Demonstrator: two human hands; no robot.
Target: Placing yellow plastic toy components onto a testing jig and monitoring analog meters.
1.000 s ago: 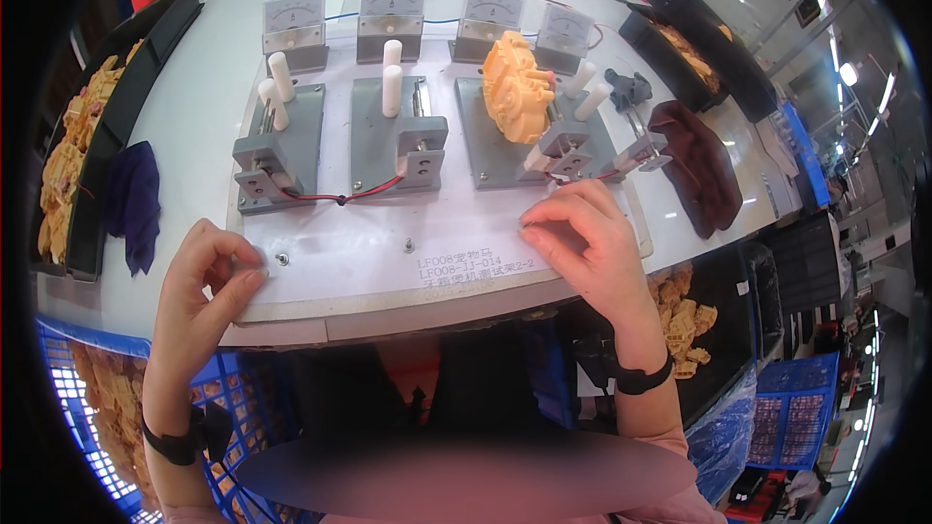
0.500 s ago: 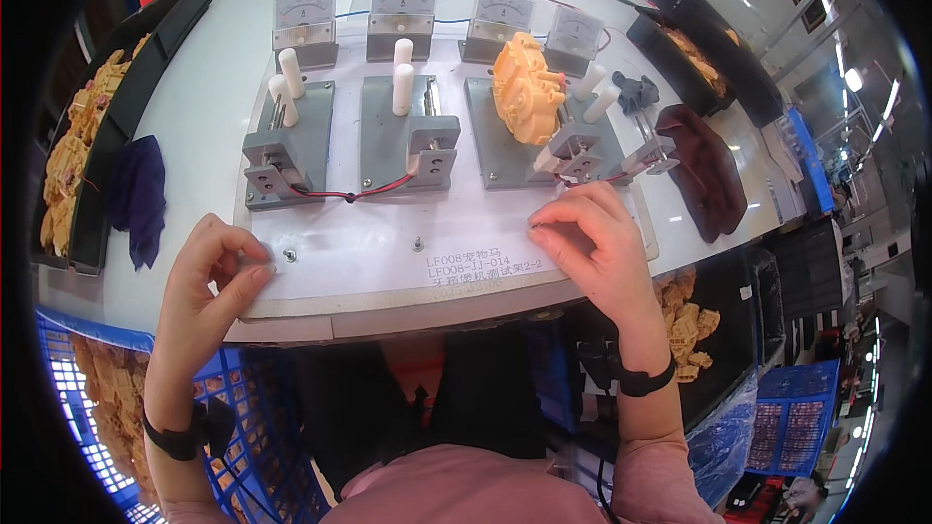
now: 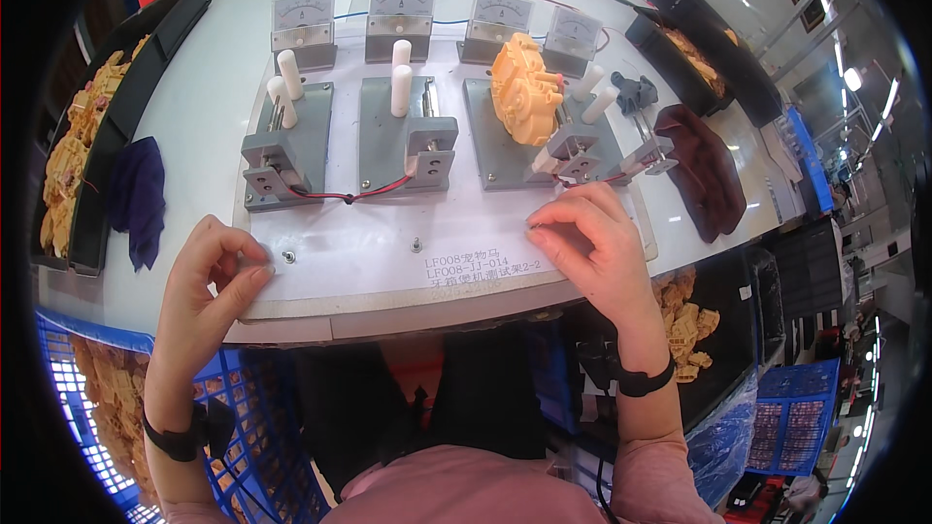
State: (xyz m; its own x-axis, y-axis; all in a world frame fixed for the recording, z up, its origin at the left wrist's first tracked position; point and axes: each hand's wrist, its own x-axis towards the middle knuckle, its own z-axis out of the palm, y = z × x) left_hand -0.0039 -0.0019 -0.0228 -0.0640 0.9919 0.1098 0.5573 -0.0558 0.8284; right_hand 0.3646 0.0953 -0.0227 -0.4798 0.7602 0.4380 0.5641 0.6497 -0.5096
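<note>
Our left hand [image 3: 212, 270] and right hand [image 3: 594, 245] curl (gripping anything or not, we cannot tell); the yellow casing [image 3: 524, 92] sits at a grey fixture [image 3: 482, 157], where a careless right-hand bump might dislodge it.

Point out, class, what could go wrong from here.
The yellow part sits raised on a gray fixture and might topple if knocked. The red and black wires run exposed and could be snagged. The left hand is close to a small metal toggle and might bump it accidentally.
</note>
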